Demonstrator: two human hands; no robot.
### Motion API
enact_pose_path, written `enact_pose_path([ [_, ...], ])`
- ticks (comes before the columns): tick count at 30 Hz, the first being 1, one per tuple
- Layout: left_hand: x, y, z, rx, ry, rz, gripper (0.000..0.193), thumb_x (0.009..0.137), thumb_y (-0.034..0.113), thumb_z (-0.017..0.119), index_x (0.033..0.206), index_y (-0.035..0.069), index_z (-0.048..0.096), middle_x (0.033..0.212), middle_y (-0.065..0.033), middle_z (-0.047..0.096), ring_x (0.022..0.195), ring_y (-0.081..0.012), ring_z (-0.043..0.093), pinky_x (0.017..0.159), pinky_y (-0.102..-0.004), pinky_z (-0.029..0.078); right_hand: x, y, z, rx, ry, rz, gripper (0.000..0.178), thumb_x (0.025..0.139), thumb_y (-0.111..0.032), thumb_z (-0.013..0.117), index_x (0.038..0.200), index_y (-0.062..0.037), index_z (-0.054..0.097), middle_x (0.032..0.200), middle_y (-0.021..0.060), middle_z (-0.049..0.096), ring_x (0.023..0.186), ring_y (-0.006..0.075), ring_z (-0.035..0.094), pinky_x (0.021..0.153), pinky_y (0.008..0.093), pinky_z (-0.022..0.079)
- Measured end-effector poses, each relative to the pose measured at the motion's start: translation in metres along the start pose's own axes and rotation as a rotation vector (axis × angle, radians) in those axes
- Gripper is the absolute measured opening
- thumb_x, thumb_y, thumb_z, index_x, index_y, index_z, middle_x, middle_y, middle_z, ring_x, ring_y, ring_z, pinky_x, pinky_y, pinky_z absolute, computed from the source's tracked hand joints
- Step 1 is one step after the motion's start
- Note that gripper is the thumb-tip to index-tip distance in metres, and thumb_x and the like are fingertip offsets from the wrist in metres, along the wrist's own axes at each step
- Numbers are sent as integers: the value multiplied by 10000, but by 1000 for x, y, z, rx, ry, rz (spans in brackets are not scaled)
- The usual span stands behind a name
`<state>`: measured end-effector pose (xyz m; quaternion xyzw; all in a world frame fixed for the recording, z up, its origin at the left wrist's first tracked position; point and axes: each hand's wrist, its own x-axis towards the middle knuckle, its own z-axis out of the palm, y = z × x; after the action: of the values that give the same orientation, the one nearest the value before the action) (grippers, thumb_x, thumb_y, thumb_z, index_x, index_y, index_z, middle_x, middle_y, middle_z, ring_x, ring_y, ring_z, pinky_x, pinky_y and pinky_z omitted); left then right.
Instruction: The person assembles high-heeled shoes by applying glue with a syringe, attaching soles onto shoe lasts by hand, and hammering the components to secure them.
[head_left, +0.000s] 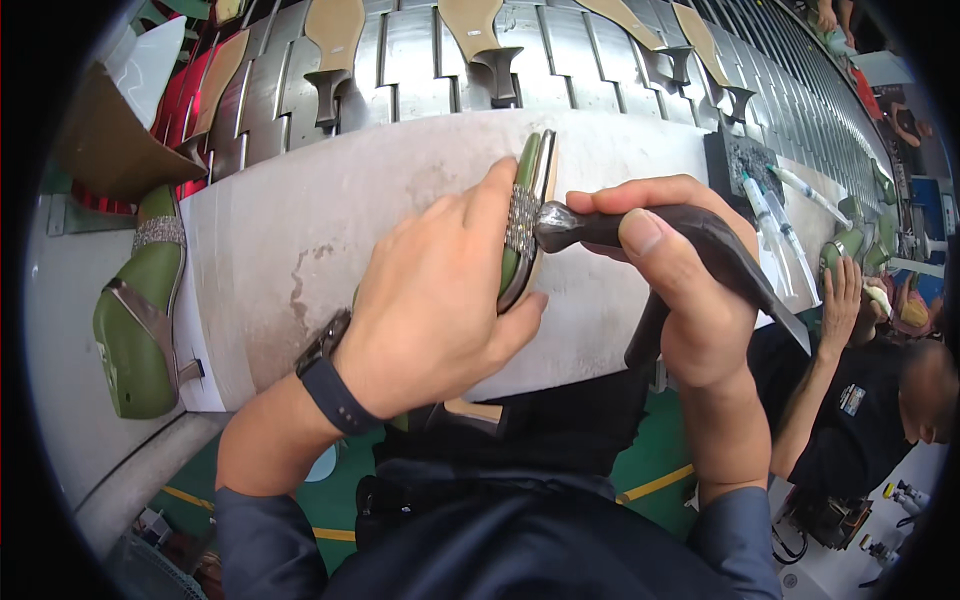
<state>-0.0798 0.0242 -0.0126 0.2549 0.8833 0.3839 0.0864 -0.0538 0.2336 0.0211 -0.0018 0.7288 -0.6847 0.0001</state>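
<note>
Your left hand (pixel 430 290) is holding the green shoe (pixel 522 228) on its side over the pale desk (pixel 620 150), its fingers gripping around the glittering strap (pixel 519 205). Your right hand (pixel 690 270) is grasping the dark hammer (pixel 722 246) by its head, fingers closed. The hammer's rounded face is apparently touching the shoe beside the strap. Syringes (pixel 765 215) are lying near your right hand, beside a black block (pixel 733 160).
</note>
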Motion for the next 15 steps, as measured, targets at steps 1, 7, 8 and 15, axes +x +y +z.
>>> enact_pose_path([
  [1, 0, -1, 0, -3, -1, -3, 888, 797, 166, 823, 1534, -64, 386, 1216, -302, 655, 1107, -500, 645, 946, -504, 531, 4, 0, -2, -1, -1, 4, 215, 977, -99, 700, 1111, 67, 727, 972, 102, 787, 858, 101, 696, 790, 244, 543],
  [7, 2, -5, 0, -23, 15, 71, 904, 780, 125, 821, 1534, -84, 367, 1195, -307, 648, 1085, -502, 641, 928, -515, 526, 14, -3, -9, -129, -86, 2, 190, 953, -71, 704, 1083, 66, 726, 906, 106, 780, 791, 100, 695, 733, 246, 547],
  [8, 1, -6, -1, -22, 17, 68, 904, 780, 125, 821, 1534, -84, 367, 1195, -307, 648, 1085, -502, 641, 928, -515, 526, 17, -8, -7, -128, -90, 3, 190, 953, -71, 704, 1083, 66, 726, 906, 106, 780, 791, 100, 695, 733, 246, 547],
  [15, -1, -2, -4, 19, 19, 76, 875, 813, 155, 800, 1536, -76, 365, 1188, -313, 650, 1079, -503, 643, 923, -512, 528, 49, 9, -7, -160, 37, -149, 237, 993, -186, 710, 1069, 36, 744, 941, 70, 781, 838, 123, 726, 761, 261, 559],
])
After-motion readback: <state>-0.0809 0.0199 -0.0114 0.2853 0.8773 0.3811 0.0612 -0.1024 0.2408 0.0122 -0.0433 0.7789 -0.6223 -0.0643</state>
